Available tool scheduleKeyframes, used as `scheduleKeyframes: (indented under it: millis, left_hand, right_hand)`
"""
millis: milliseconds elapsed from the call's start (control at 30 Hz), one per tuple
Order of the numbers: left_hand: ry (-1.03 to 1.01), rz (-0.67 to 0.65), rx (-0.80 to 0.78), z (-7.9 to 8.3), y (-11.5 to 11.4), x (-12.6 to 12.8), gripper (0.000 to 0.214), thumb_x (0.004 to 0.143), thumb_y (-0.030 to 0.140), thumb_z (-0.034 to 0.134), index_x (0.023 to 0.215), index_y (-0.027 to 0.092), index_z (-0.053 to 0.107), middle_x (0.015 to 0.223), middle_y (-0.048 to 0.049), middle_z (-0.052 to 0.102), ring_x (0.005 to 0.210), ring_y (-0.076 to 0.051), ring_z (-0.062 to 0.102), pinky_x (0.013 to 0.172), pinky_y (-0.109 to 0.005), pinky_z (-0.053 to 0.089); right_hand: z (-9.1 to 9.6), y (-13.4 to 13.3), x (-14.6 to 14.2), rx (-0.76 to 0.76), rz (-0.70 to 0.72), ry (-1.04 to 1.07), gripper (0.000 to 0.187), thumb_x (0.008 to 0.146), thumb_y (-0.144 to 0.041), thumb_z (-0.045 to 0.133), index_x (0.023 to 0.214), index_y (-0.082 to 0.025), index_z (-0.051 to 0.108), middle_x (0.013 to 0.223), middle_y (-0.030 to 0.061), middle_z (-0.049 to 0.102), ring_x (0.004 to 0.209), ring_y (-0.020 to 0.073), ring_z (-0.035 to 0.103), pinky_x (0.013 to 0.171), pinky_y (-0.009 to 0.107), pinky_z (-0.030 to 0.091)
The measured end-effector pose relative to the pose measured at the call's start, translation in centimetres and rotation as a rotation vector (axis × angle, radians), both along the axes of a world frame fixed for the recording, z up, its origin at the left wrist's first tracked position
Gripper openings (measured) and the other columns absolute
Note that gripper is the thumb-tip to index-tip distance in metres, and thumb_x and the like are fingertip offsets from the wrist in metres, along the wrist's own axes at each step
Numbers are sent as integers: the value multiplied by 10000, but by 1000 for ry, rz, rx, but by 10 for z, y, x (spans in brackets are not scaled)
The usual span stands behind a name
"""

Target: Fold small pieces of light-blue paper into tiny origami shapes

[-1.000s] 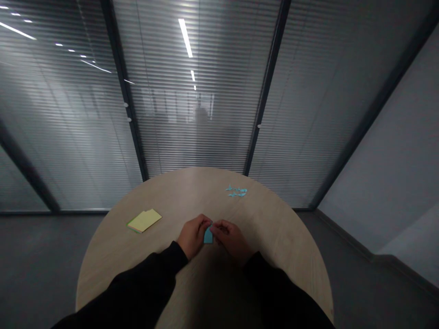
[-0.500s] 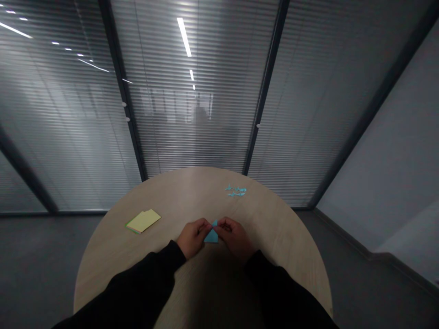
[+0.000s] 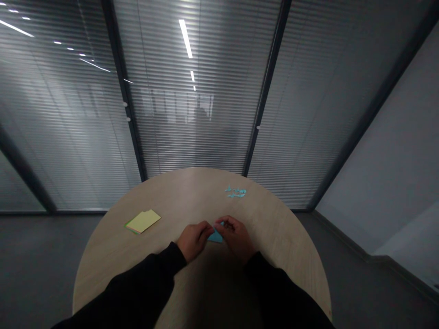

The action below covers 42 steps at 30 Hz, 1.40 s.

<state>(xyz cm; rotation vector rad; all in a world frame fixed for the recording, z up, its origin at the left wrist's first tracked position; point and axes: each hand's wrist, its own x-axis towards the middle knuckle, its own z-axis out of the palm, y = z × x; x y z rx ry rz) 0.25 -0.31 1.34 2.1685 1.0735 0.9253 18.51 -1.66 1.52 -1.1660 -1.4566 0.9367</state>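
Observation:
A small piece of blue paper (image 3: pixel 215 237), with a fold and a slanted edge, is between my two hands just above or on the table. My left hand (image 3: pixel 195 238) pinches its left side with thumb and forefinger. From the other side, my right hand (image 3: pixel 236 235) grips it near the top right with curled fingers. Both hands cover much of the paper, so its full outline is hidden. Beyond my right hand lie several small folded blue paper pieces (image 3: pixel 236 192) in a cluster.
A stack of yellow paper sheets (image 3: pixel 144 221) with green edges showing lies on the left of the round wooden table (image 3: pixel 185 192). Glass panels with blinds (image 3: pixel 195 146) stand behind the table's far edge. A plain wall (image 3: pixel 387 183) is at the right.
The blue paper has turned and shifted slightly right between my hands; less of it shows. My fingertips have moved a little along its upper edge.

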Motion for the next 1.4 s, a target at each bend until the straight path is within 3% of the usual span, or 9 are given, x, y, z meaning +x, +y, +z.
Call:
scheduleKeyframes:
  millis: [167, 367, 700, 867, 967, 1033, 1100, 1233, 1400]
  left_hand:
    - [6, -11, -2, 0, -2, -1, 321, 950, 418, 460, 844, 205, 674, 677, -30, 667, 623, -179, 585, 609, -272, 377]
    - [-45, -23, -140, -1, 2, -6, 376, 930, 472, 472, 736, 197, 640, 544, 11, 617, 506, -143, 522, 548, -250, 365]
    - [-27, -20, -203, -2, 4, -10, 389, 922, 471, 470, 757, 186, 677, 599, -14, 674, 518, -145, 572, 547, -245, 390]
    - [-153, 10, -209, -3, 6, -11, 391, 919, 485, 478, 813, 179, 697, 731, -57, 726, 598, -161, 610, 602, -264, 450]
    - [-331, 112, -135, 0, 6, -8, 362, 930, 472, 480, 953, 183, 697, 892, -86, 739, 782, -194, 650, 715, -292, 483]
    - [-346, 85, -142, 2, 4, -4, 337, 907, 462, 538, 1050, 192, 681, 988, -92, 737, 873, -210, 659, 764, -299, 485]
    - [-247, 2, -164, 2, 1, -1, 306, 890, 447, 573, 1011, 195, 697, 916, -75, 745, 811, -206, 662, 729, -288, 475]
    - [-74, -35, -116, 0, -3, 0, 338, 931, 423, 499, 774, 192, 689, 690, -32, 700, 635, -173, 604, 630, -268, 413]
    - [-104, 21, -219, 3, -4, 0, 343, 918, 440, 493, 762, 182, 656, 636, -27, 680, 553, -157, 570, 570, -258, 387]
  right_hand:
    - [-1, 3, 3, -2, -59, -10, 249, 771, -411, 680, 770, -166, 724, 726, 34, 689, 692, 180, 603, 653, 281, 467]
    - [0, 6, 10, -22, -49, 5, 326, 798, -468, 664, 755, -155, 742, 668, 24, 648, 643, 166, 563, 602, 266, 436]
    - [-1, 9, 16, 18, -72, 22, 357, 811, -486, 653, 849, -156, 782, 738, 43, 693, 675, 179, 583, 619, 279, 451]
    - [0, 12, 27, 45, -199, 116, 436, 816, -532, 638, 950, -141, 778, 857, 81, 730, 741, 200, 621, 671, 308, 488]
    - [1, 10, 26, 65, -161, 31, 375, 834, -489, 632, 912, -156, 787, 817, 75, 738, 774, 220, 645, 714, 329, 502]
    - [1, 6, 18, 77, -80, -3, 334, 849, -458, 622, 874, -168, 786, 831, 72, 748, 802, 225, 662, 750, 338, 509]
    - [1, 3, 7, 107, 10, -30, 319, 858, -442, 614, 841, -172, 784, 843, 74, 747, 819, 224, 669, 767, 337, 511]
    - [1, 1, -3, 121, 24, -32, 303, 847, -436, 628, 833, -175, 782, 868, 77, 738, 842, 216, 663, 779, 328, 508]
    - [-1, 12, 13, -3, -198, 247, 465, 856, -552, 585, 1044, -158, 746, 916, 87, 717, 750, 176, 624, 658, 290, 497]
